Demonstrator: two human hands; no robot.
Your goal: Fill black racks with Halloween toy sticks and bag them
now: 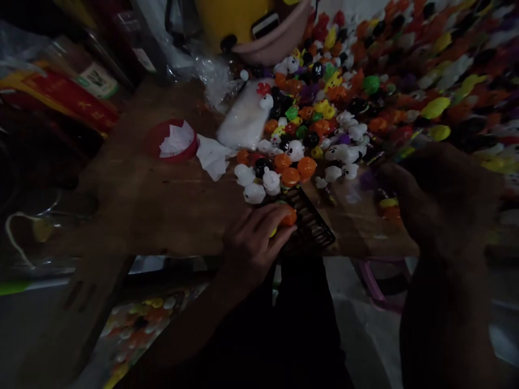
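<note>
My left hand [253, 237] is closed around a small orange toy [289, 216], with a bit of yellow showing beneath the fingers. It rests over a black slotted tray [320, 224] at the table's near edge. Just beyond the tray sits a cluster of small toys, among them an orange pumpkin-like one [290, 176] and a white one [254, 193]. My right hand [441, 194] is over the near right part of the toy heap, dark and blurred. Whether its fingers hold anything is hidden.
A large heap of mixed coloured toys [371, 85] covers the right and back of the wooden table [162, 210]. On the left are a red bowl [194, 148] with white paper and a clear plastic bag [243, 119]. Behind stands a pink basin [279, 48].
</note>
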